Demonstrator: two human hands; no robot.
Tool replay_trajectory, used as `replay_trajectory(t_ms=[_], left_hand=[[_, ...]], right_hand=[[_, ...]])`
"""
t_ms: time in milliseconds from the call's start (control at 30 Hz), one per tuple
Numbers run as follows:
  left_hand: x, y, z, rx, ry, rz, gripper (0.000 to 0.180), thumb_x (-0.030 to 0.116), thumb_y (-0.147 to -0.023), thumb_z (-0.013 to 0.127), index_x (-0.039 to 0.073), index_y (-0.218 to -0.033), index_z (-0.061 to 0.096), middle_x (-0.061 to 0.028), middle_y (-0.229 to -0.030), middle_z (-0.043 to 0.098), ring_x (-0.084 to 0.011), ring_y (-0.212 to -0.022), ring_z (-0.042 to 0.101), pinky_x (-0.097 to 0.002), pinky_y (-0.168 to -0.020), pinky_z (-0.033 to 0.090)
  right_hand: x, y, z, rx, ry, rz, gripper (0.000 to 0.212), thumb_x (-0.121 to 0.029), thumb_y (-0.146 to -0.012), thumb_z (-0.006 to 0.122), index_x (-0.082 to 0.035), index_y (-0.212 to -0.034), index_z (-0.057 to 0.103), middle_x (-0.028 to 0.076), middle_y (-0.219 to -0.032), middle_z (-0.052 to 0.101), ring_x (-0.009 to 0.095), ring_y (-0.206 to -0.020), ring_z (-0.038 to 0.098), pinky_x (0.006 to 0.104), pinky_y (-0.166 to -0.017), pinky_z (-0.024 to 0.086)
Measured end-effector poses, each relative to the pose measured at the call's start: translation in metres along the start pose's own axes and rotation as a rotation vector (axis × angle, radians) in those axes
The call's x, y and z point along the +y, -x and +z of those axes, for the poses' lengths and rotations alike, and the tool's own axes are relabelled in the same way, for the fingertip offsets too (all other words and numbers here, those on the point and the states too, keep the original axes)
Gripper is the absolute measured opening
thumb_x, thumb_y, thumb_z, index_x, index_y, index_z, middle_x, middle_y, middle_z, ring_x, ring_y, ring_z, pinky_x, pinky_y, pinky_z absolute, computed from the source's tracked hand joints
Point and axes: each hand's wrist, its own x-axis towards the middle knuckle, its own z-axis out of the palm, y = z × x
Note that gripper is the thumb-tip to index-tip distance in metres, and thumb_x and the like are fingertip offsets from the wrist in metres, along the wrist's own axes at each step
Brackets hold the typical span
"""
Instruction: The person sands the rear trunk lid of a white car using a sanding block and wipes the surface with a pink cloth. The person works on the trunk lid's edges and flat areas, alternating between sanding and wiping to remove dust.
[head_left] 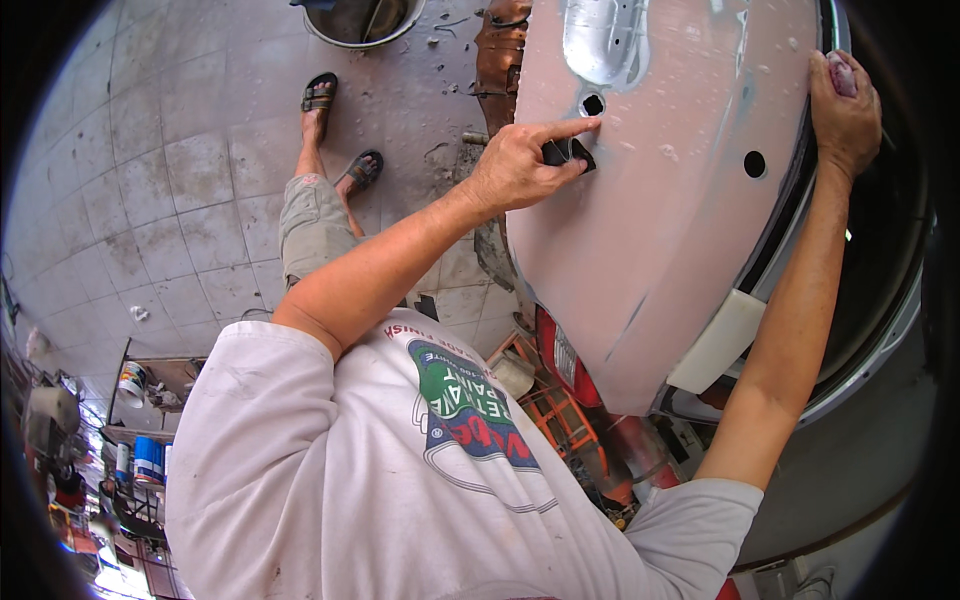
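Note:
In front of me is a car body panel (600,260) coated in pinkish primer, with water drops on it. My left hand (525,165) pinches a folded piece of black sandpaper (570,153) between thumb and fingers. Its index finger stretches out to the panel just below a small dark hole (593,104). At the panel's far right edge, my right hand (846,120) is closed around a wet pinkish lump (842,75), perhaps a rag or sponge. Between the hands lies a second round hole (755,165). Above the first hole is a bare-metal recess (605,40).
A white block (717,341) rests at the panel's right edge, near my right forearm. The red tail light (565,360) sits at its near end, beside an orange metal frame (580,425). At the top stands a bucket (365,40); paint cans (148,460) are lower left.

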Motion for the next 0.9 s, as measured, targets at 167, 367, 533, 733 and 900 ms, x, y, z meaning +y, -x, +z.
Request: replay_trajectory(t_ms=[167,367,533,733,900], left_hand=[[-0.021,-0.014,-0.029,0.103,-0.285,0.084,0.032,0.014,-0.092,0.080,0.013,-0.123,0.074,-0.0084,-0.111,0.078,-0.0224,-0.095,0.077,-0.0359,-0.086,0.064],[-0.047,-0.039,-0.036,0.343,-0.579,0.365,0.063,0.003,-0.073,0.082,0.015,-0.133,0.071,-0.0092,-0.129,0.068,-0.0320,-0.120,0.065,-0.0452,-0.104,0.053],[-0.078,-0.029,-0.020,0.189,-0.262,0.368,0.073,0.009,-0.070,0.085,0.025,-0.140,0.073,-0.0148,-0.162,0.050,-0.0418,-0.144,0.050,-0.0546,-0.121,0.041],[-0.095,-0.045,-0.036,-0.079,-0.261,0.450,0.085,0.022,-0.061,0.087,0.033,-0.144,0.071,-0.0137,-0.153,0.054,-0.0387,-0.139,0.052,-0.0539,-0.121,0.039],[-0.095,-0.037,-0.039,-0.161,-0.106,0.380,0.089,0.021,-0.062,0.086,0.026,-0.148,0.067,-0.0131,-0.128,0.057,-0.0339,-0.114,0.058,-0.0504,-0.107,0.048]], right_hand=[[-0.009,0.002,-0.004,-0.017,0.027,0.028,0.041,-0.057,-0.087,0.081,-0.027,-0.114,0.081,0.004,-0.109,0.079,0.029,-0.104,0.076,0.0441,-0.089,0.062],[0.006,-0.001,-0.010,-0.044,0.034,-0.047,0.036,-0.049,-0.085,0.087,-0.022,-0.109,0.082,0.004,-0.106,0.080,0.029,-0.100,0.076,0.0412,-0.089,0.061],[0.016,0.016,-0.021,-0.113,-0.148,0.094,0.031,-0.029,-0.087,0.091,-0.010,-0.110,0.081,0.004,-0.106,0.080,0.018,-0.092,0.076,0.0318,-0.084,0.061],[0.023,0.023,-0.038,-0.152,-0.209,0.117,0.024,-0.011,-0.094,0.084,0.003,-0.111,0.075,0.008,-0.104,0.079,0.013,-0.084,0.074,0.0254,-0.073,0.062],[-0.005,0.022,-0.037,-0.180,-0.255,0.190,0.022,-0.007,-0.093,0.083,0.003,-0.112,0.074,0.009,-0.102,0.079,0.012,-0.076,0.071,0.0228,-0.067,0.060]])
